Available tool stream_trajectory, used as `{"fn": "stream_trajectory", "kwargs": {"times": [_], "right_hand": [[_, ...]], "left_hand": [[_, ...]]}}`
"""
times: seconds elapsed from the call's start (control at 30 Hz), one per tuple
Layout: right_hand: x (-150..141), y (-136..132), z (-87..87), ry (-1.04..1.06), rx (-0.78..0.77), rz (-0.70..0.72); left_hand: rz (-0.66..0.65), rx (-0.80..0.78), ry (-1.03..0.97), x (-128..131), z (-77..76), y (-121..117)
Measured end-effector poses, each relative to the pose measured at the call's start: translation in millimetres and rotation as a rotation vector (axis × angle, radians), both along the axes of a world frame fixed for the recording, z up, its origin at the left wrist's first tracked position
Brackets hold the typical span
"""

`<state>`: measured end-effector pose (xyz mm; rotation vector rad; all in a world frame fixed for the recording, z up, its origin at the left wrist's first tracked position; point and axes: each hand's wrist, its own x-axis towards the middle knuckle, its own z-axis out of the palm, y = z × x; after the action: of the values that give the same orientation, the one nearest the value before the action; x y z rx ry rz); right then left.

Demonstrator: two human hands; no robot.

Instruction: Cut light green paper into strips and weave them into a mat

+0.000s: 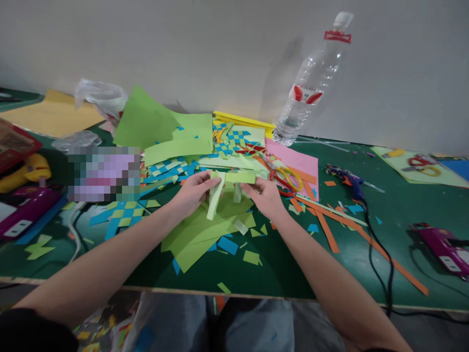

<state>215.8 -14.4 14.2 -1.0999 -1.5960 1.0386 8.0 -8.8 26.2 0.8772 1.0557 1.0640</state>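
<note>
Light-green paper, folded into a narrow flat strip [234,178], is held level above the middle of the dark-green table [282,274]. The left hand [198,191] pinches one end between thumb and fingers; the right hand [266,195] pinches the other. A pale-green paper tail [215,201] hangs by the left fingers; whether it belongs to the same strip I cannot tell. The step in hand looks like shaping or lining up the strip, and the next move seems to call for steady, even pinches so the thin paper does not buckle. Overlapping green paper sheets [201,239] lie below. Just beyond the right hand, red-and-yellow-handled metal scissors [289,178] crowd the space, with long orange paper strips [327,234] beside them. Well to the right rests a dark-blue glue gun [350,183], its black cord [391,274] trailing over the table edge.
</note>
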Motion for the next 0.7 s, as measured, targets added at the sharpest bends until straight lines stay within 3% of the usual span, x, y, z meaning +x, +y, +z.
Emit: {"fn": "stream_trajectory", "kwargs": {"times": [0.13,0.33,0.53,0.7], "right_hand": [[0,-1,1.3,0.047,0.034,0.006],[-6,-8,7.1,0.175,-0.040,0.034],[-9,-6,4.6,0.159,-0.092,-0.052],[-11,-6,2.6,0.124,-0.109,-0.015]], "left_hand": [[-0.045,0.082,0.111,-1,-5.5,0],[-0.052,0.161,0.160,-2,-7.9,-3],[0.059,0.186,0.152,-1,-2.8,-6],[0.097,0.182,0.102,1,-1.8,-6]]}}
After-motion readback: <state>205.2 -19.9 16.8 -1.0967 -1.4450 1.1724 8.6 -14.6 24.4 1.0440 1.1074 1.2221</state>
